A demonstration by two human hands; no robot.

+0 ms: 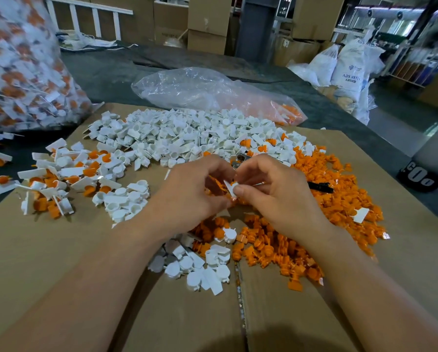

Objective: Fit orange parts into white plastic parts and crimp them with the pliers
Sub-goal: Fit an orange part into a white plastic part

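Against the left hand (195, 191), curled with its grip hidden, the right hand (271, 191) pinches a white part (231, 188), steadied probably to seat an orange piece.

Smooth, faintly shiny white plastic parts (187, 133), glossier orange parts (339, 199) in plastic too, cardboard sheet (47, 250) was matt brown paperboard, clear bag (200, 90) was thin crinkled shiny film, pliers (240, 158) showed bare metal, table cover (111, 69) looked dull grey, felt-like.
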